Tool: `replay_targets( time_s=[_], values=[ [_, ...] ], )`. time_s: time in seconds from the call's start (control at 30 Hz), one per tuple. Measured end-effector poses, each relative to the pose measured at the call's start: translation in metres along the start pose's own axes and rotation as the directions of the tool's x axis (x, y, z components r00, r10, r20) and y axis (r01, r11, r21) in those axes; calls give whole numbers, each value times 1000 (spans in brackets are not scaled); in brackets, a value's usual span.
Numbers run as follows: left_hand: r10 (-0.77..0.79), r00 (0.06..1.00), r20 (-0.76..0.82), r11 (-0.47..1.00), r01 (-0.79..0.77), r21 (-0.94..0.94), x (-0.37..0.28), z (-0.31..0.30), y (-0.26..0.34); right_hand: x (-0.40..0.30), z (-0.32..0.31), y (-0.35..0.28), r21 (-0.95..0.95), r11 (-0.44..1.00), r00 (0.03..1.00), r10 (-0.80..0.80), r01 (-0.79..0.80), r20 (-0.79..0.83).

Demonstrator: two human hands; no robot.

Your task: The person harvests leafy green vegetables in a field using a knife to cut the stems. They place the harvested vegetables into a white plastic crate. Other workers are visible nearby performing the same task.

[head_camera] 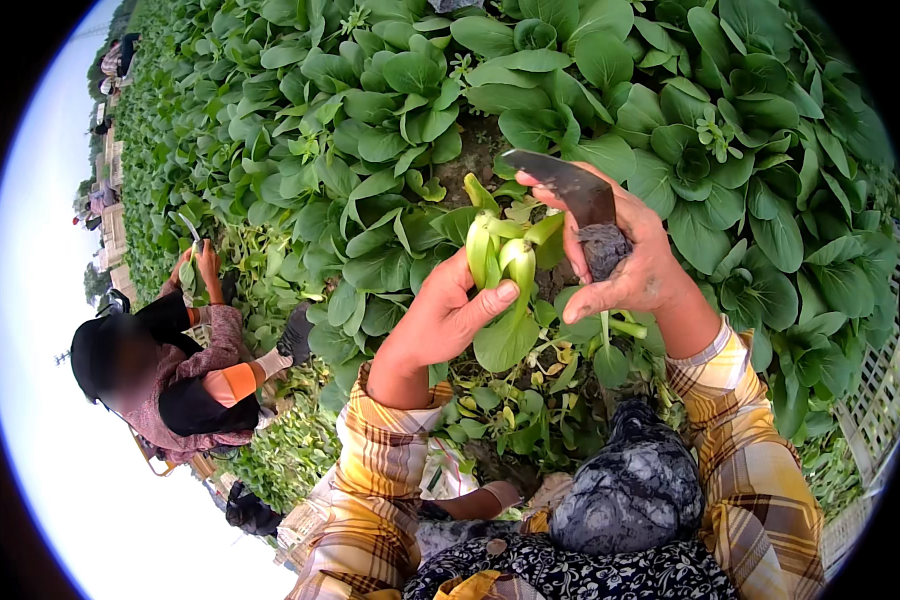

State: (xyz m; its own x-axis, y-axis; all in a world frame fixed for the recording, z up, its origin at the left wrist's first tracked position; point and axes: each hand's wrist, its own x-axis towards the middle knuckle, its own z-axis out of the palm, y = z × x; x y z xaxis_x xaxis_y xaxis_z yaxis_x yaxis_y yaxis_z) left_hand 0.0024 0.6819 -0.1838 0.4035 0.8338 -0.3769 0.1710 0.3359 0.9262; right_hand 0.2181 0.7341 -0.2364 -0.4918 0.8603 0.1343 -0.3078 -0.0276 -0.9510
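My left hand (450, 311) holds cut leafy greens with pale green stems (521, 262), their cut ends turned up and a leaf hanging below the thumb. To its right, my right hand (626, 255) grips a knife with a broad, angled blade (566, 184) and a wrapped dark handle (604, 251). The blade points up and to the left, above the cut stems. A loose stem (628, 327) with leaves shows below my right hand; whether the fingers touch it I cannot tell. Growing bok choy plants (682, 161) stand around and beyond both hands.
A co-worker (187, 360) sits at the left, holding a curved blade and a leaf. Trimmed leaves (510, 405) lie on the ground below my hands. A plastic crate (874, 397) stands at the right edge. A white sack (446, 472) lies near my legs. Farther people and crates line the field edge.
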Motion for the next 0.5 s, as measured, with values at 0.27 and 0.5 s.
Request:
replay_targets(
  time_s=[0.27,0.5],
  values=[
    [-102,956,-274,990,125,70,-13,43,-18,-23,19,8,118,982,989,145,-145,10],
    [-161,932,-325,986,162,-24,-27,87,-51,-72,36,14,257,800,829,559,-542,8]
  ],
)
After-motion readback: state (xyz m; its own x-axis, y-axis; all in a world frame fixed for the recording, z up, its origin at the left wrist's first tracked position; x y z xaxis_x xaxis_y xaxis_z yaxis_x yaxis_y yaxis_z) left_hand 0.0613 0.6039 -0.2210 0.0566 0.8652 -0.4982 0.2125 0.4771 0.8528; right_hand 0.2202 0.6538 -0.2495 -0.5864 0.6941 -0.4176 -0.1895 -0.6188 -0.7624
